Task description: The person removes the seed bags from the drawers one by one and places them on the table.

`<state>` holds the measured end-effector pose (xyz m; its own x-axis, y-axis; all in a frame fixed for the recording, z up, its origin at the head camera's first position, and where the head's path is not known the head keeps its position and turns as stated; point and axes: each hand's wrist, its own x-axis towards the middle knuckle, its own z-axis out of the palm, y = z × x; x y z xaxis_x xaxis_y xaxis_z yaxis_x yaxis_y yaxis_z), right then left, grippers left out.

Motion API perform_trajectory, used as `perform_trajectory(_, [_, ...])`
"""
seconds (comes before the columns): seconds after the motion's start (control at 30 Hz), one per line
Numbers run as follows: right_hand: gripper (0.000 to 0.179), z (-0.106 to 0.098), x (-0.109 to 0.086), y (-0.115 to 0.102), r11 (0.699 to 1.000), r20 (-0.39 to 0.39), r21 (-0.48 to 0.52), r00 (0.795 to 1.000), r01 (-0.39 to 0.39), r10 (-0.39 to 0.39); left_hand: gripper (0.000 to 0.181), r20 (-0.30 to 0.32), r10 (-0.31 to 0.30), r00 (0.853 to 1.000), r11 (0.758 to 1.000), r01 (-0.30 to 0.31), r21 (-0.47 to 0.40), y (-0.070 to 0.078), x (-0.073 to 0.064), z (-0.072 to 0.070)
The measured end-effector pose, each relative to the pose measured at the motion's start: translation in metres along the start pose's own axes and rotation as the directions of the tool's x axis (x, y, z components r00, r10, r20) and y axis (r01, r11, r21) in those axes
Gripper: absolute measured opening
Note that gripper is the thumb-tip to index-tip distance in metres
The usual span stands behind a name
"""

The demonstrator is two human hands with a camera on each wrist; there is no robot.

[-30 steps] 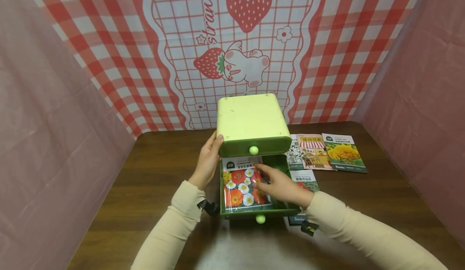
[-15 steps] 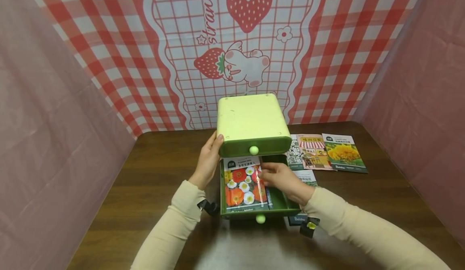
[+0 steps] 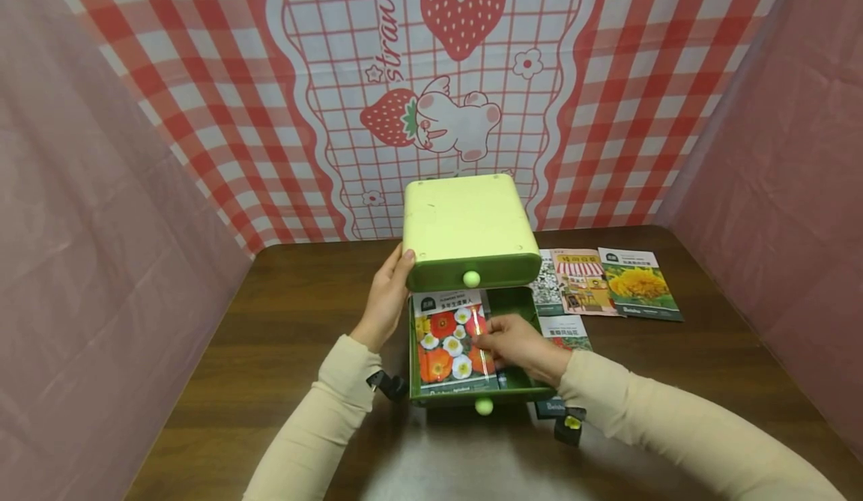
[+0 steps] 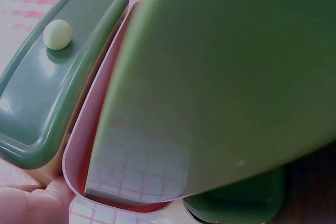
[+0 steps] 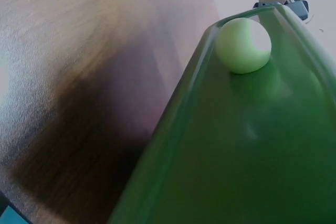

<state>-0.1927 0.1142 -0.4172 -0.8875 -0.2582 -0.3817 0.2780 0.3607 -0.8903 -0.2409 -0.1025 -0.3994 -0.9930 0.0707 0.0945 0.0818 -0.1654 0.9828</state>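
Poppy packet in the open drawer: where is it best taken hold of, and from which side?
Probably by the right edge of the poppy packet, pinched between thumb and fingers, coming from the right. It looks thin and flat, and its left edge lies close to the left wall of the drawer; the right side leaves more space, and the right hand is there.

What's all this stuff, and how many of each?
Cabinet: one, pale yellow, on table
Top drawer: one, green, inside cabinet
Open drawer: one, green, below it
Lower drawer: one, green, underneath
Knobs: two, pale green, on drawers
Drawer packet: one clear, red and orange, in open drawer
Table packets: four, multicoloured, table's right
Table: one, brown, underneath
Cloth: one, red and white, behind
Curtains: two, pink, both sides
Wrist cameras: two, black, at wrists
Sleeves: two, cream, on arms
Left hand: one, bare, on cabinet's side
Right hand: one, bare, at drawer packet
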Motion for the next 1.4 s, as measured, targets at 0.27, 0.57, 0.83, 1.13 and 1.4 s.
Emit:
perform_trajectory(0.27, [0.017,-0.003,0.000,0.000,1.000,-0.007,-0.006,1.000,0.023,-0.023,0.061,0.014,0.000,1.000,1.000,0.001,-0.005,0.002,-0.003,0.001])
perform_trajectory(0.57, [0.015,-0.013,0.000,-0.005,0.999,-0.032,0.002,0.998,0.053,-0.053,0.064,0.017,-0.007,1.000,1.000,0.007,0.011,0.002,-0.002,0.000])
perform_trajectory(0.83, [0.014,-0.026,-0.010,-0.011,0.997,-0.002,0.079,1.000,0.011,-0.011,0.063,0.012,-0.005,1.000,1.000,0.005,-0.003,0.002,-0.002,0.001])
perform_trajectory(1.13, [0.017,-0.044,-0.027,-0.011,0.991,0.088,0.130,0.996,-0.037,0.025,0.065,-0.008,-0.016,1.000,1.000,0.016,0.011,0.003,-0.001,0.002])
perform_trajectory(1.4, [0.024,-0.061,-0.044,-0.004,0.996,0.125,0.077,0.992,-0.043,0.033,0.065,-0.007,-0.009,1.000,1.000,0.009,0.015,0.002,-0.001,0.001])
